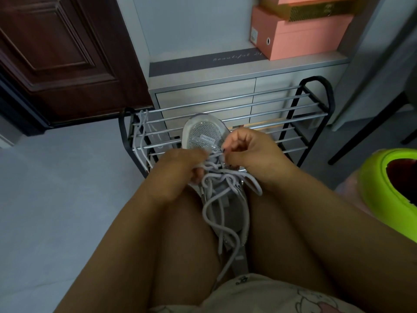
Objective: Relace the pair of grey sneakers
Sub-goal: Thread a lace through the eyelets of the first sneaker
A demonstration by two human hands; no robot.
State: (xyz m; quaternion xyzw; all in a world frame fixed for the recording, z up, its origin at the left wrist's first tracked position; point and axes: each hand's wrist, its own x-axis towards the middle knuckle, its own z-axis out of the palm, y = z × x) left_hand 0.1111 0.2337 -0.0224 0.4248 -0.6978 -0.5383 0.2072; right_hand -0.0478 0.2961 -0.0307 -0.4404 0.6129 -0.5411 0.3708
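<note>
both hands' grip, left hand point(180, 168) and right hand point(246, 152), pinch lace point(212, 177) over sneaker point(203, 132).

This is a home, most likely the entrance hall. A dark panelled wooden door point(56, 57) stands beside a pale grey cabinet point(225, 91) with drawer fronts, and pink shoe boxes point(300, 39) are stacked on its top. A low metal shoe rack point(293, 114) stands against the cabinet on a plain light floor point(56, 199). A bright green object point(388, 184) at the right edge is cut off and cannot be identified.
</note>
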